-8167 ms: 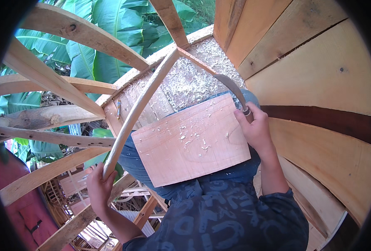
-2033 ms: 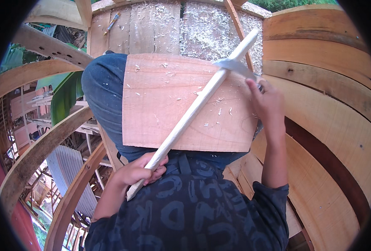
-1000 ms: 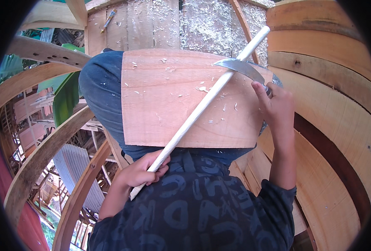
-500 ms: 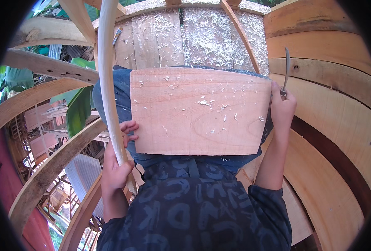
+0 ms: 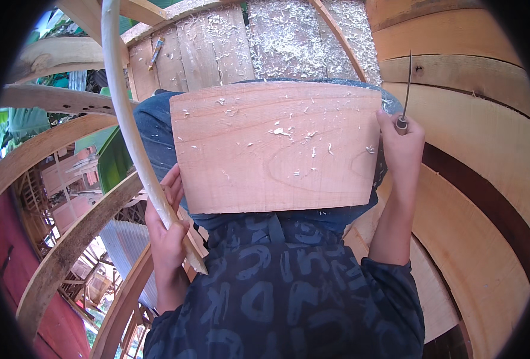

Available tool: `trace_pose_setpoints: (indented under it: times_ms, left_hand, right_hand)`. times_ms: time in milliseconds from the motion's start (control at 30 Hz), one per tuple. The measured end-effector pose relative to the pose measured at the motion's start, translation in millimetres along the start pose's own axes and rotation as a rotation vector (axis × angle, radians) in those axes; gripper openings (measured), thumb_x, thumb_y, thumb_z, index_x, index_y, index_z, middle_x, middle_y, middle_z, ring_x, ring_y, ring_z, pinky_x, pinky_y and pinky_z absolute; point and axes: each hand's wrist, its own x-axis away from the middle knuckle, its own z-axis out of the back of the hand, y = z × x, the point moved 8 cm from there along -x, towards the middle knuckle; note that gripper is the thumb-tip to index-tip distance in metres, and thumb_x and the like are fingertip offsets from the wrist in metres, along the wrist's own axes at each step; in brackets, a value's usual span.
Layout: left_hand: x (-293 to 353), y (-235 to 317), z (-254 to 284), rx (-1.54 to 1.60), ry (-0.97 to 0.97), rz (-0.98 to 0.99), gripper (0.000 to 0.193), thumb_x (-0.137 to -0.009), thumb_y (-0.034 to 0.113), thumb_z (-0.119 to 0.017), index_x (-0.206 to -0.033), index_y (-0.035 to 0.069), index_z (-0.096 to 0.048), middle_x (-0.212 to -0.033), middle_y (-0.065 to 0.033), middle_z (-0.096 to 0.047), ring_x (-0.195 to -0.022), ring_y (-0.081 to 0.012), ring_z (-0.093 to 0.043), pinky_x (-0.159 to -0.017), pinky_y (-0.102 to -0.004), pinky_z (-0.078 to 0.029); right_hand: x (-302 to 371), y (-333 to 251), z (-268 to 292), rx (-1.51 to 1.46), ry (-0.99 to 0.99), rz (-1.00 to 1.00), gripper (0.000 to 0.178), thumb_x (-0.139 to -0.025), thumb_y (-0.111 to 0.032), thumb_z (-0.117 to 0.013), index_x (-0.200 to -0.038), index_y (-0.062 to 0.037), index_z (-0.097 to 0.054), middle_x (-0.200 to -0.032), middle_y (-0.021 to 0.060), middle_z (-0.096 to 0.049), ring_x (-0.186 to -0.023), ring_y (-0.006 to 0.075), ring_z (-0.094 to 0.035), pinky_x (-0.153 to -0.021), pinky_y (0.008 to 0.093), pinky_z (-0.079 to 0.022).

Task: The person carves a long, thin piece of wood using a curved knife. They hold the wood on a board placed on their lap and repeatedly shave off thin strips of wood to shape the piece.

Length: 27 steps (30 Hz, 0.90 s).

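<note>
Across my lap lies a flat reddish wooden board, with curled wood shavings scattered on it. My left hand is closed around a long, pale, peeled wooden pole near its lower end, fingertips close by the board's left edge. The pole slants up and away past the board's left side. In my right hand, a knife with a thin, slightly curved blade is gripped by its wooden handle, the blade pointing up and away. That hand rests beside the board's right edge.
Pale shavings cover the plank floor ahead. A small colourful tube-like item lies there at the left. Curved planks form a wall on my right; open wooden ribs stand on my left.
The pole's upper part has swung to the left, and its lower end shows more. My right hand still grips the knife, whose blade now appears thinner, turned nearly edge-on.
</note>
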Motion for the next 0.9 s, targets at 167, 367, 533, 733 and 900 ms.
trace_pose_setpoints:
  times_ms: [167,367,533,733,900]
  left_hand:
    - [4.2,2.6,4.3,0.057,0.039,0.033,0.038,-0.057,0.011,-0.052,-0.093,0.003,-0.04,-0.134,-0.0341,-0.043,-0.132,-0.0415,-0.041,-0.113,-0.0508,-0.027]
    - [1.4,1.9,9.2,-0.094,0.034,-0.039,0.04,-0.056,0.012,-0.052,-0.094,0.002,-0.041,-0.126,-0.0308,-0.048,-0.114,-0.0335,-0.053,-0.103,-0.0439,-0.037]
    - [15.2,3.8,-0.5,-0.055,-0.178,0.081,0.041,-0.055,0.011,-0.051,-0.094,0.002,-0.04,-0.094,-0.0155,-0.054,-0.08,-0.0191,-0.055,-0.075,-0.0308,-0.046]
    - [24.5,-19.0,-68.4,0.399,-0.655,0.47,0.035,-0.062,0.007,-0.051,-0.094,0.005,-0.038,-0.074,-0.0019,-0.04,-0.057,-0.0078,-0.043,-0.047,-0.0218,-0.037]
    - [27.5,-37.2,-98.6,0.434,-0.904,0.523,0.032,-0.067,0.005,-0.05,-0.097,0.005,-0.039,-0.075,-0.0019,-0.041,-0.052,-0.0077,-0.043,-0.044,-0.0208,-0.038]
  right_hand:
    - [10.8,-2.2,-2.7,-0.023,-0.057,-0.004,0.028,-0.083,-0.024,-0.072,-0.081,0.0036,-0.069,-0.053,-0.0026,-0.046,-0.055,0.0051,-0.04,-0.052,0.0265,-0.037]
    - [2.7,1.6,-5.1,-0.093,-0.102,0.072,0.032,-0.087,-0.022,-0.07,-0.071,0.0034,-0.058,-0.052,-0.0036,-0.038,-0.054,0.0051,-0.035,-0.049,0.0262,-0.031]
    - [15.8,-17.9,4.5,0.005,0.036,0.24,0.045,-0.088,-0.027,-0.07,-0.065,0.0012,-0.044,-0.05,0.0006,-0.032,-0.052,0.0064,-0.03,-0.045,0.027,-0.027]
    - [47.6,-51.8,-1.8,-0.003,-0.107,0.416,0.051,-0.083,-0.032,-0.075,-0.063,0.0013,-0.043,-0.05,0.0043,-0.032,-0.051,0.0104,-0.028,-0.045,0.0275,-0.029]
    - [67.7,-77.7,-35.6,0.289,-0.408,0.512,0.055,-0.081,-0.053,-0.068,-0.065,-0.0003,-0.063,-0.053,0.015,-0.055,-0.049,0.0285,-0.058,-0.05,0.0365,-0.046]
